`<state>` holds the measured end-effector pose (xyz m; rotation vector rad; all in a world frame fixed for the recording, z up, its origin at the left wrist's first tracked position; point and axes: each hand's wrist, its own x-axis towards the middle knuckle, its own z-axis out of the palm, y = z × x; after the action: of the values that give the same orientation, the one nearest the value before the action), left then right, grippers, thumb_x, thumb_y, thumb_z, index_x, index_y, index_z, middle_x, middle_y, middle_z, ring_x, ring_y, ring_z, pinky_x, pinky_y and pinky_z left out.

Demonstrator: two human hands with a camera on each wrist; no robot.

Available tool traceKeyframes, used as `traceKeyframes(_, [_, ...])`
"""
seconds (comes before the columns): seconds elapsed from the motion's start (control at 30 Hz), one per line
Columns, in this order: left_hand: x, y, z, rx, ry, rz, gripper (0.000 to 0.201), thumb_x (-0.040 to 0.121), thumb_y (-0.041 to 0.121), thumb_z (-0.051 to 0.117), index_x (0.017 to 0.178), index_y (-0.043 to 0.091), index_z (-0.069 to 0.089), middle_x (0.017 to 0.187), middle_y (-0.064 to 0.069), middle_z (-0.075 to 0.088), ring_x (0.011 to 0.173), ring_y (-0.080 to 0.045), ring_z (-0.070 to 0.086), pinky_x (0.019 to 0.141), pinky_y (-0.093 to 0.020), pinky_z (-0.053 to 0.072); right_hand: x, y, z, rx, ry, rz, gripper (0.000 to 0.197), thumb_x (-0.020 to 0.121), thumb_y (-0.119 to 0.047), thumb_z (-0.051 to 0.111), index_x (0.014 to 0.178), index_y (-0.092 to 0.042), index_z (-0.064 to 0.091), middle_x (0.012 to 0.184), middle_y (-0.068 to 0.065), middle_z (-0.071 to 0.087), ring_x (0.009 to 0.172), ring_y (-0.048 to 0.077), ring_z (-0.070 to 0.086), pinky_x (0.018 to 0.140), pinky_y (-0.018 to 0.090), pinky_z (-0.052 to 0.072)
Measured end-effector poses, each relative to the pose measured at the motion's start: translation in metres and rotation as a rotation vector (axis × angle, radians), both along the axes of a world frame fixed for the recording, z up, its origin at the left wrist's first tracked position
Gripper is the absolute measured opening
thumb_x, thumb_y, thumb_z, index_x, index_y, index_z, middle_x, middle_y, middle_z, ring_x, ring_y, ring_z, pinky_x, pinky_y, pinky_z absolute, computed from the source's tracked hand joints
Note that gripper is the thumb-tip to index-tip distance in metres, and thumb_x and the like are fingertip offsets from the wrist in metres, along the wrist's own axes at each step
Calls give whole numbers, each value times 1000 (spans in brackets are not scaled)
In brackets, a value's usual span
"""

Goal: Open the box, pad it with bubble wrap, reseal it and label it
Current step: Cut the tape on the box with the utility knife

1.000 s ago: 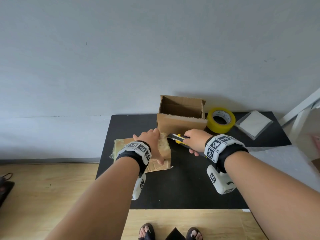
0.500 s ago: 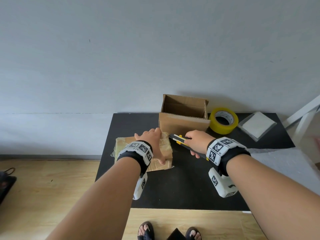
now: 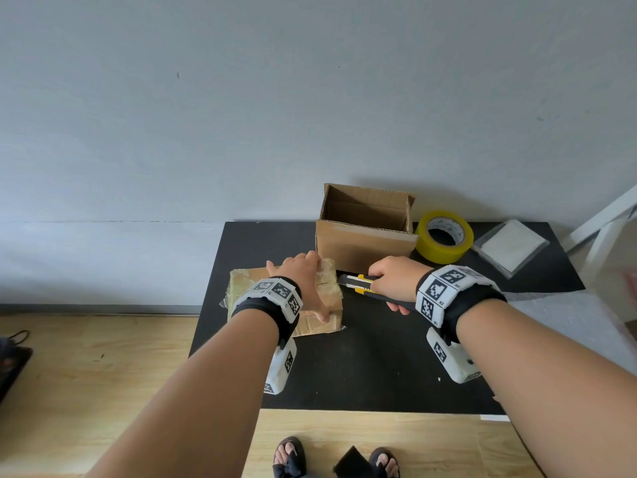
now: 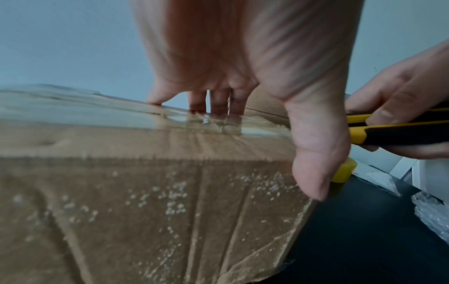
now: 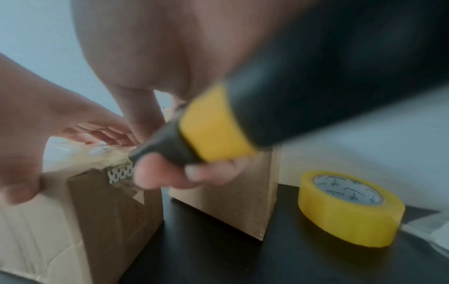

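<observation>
A cardboard box (image 3: 246,279) sealed with clear tape (image 4: 136,117) lies at the left of the black table (image 3: 379,367). My left hand (image 3: 303,277) presses down on its top, fingers stretched to the far edge and thumb (image 4: 316,157) against the near side. My right hand (image 3: 393,281) grips a yellow and black utility knife (image 3: 358,282). Its blade (image 5: 120,173) touches the tape at the box's upper right edge. The box's contents are hidden.
An open, empty cardboard box (image 3: 365,232) stands just behind the knife. A yellow tape roll (image 3: 444,236) and a clear sleeve of white sheets (image 3: 510,246) lie to its right. Bubble wrap (image 3: 568,315) covers the table's right edge.
</observation>
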<state>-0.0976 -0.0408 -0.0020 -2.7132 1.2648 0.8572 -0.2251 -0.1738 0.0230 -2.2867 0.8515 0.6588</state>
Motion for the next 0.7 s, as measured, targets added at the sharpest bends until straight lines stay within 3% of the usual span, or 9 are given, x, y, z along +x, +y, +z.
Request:
traceKeyframes(0.13, [0,0,-2,-7,-3,-4,101,53,48,86,135,22,34,130,5,48,126,-24,45,113,-64,12,-1,3,-4,-106,28,57,19,95,-21,40,104,-22,56,65,4,59,44,14,50,52,27,44])
traceKeyframes(0.5, [0,2,-2,-3,8,24,103,51,49,87,136,24,34,130,3,50,127,-25,45,113,-63,10,-7,2,1,44,-1,17,17,93,-18,41,85,-21,55,59,10,60,39,19,50,43,21,43])
traceKeyframes(0.7, [-1,0,3,22,6,13,105,53,49,87,139,22,31,132,2,47,128,-25,44,113,-64,11,-14,5,0,4,39,54,19,92,-19,41,99,-20,59,61,9,62,47,23,54,53,29,47])
